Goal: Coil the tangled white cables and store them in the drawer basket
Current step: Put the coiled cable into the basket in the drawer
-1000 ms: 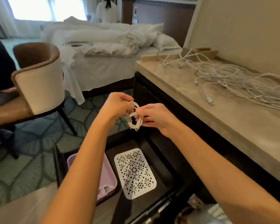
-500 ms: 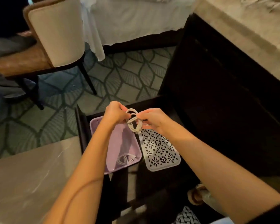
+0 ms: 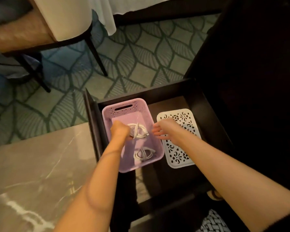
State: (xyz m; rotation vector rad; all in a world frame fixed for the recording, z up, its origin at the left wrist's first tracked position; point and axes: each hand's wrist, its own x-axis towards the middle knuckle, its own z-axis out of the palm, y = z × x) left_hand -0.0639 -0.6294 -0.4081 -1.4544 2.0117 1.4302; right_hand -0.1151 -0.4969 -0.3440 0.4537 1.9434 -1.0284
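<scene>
Left hand [image 3: 120, 131] grips coiled white cable [image 3: 138, 130] in lilac plastic basket [image 3: 124, 108]; right hand [image 3: 167, 130] slack. I risk uncoiling on release (stiff loops).

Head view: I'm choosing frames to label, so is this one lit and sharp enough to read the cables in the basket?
Head view: dim, warm light; the cabinet at the frame's right goes nearly black; the chair is blurred; in the purple basket the held coil and the loose coil read clearly.

We log a lilac basket [image 3: 123, 104], white cables [image 3: 144, 154], a white cut-out-patterned tray [image 3: 179, 154] at its three o'clock, green leaf-patterned carpet [image 3: 141, 52].
</scene>
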